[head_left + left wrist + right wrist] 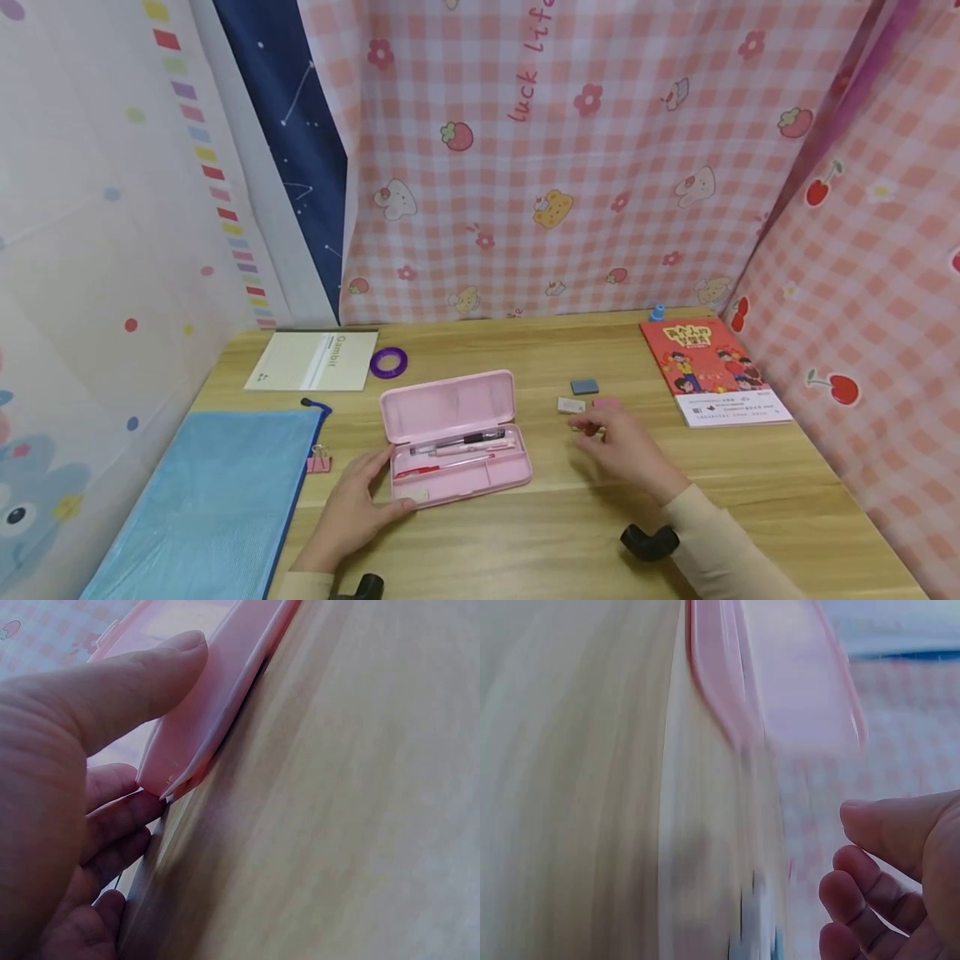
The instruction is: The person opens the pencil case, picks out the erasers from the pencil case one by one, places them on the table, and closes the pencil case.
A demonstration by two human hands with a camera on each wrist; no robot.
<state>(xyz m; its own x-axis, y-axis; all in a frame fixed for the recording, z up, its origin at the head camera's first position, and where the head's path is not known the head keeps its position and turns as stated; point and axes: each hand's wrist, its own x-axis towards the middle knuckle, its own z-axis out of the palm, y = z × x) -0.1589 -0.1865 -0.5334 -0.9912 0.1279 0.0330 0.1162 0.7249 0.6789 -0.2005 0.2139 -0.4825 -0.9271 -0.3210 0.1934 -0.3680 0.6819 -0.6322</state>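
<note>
An open pink pencil case (450,442) lies in the middle of the wooden table (750,500), with several pens (457,442) in its tray. My left hand (360,500) holds its near left corner; in the left wrist view the thumb (112,690) lies on the case's end wall (202,712) and the fingers curl under the corner. My right hand (618,446) hovers to the right of the case with loosely curled fingers (870,877) that hold nothing I can see. Just beyond it lie a white eraser (572,405), a pink eraser (606,403) and a grey-blue eraser (584,386).
A blue mesh zip pouch (217,500) lies at the front left with a pink binder clip (318,460) beside it. A white notebook (315,360) and a purple tape ring (388,362) sit at the back left, a red book (708,367) at the back right. Curtains enclose the table.
</note>
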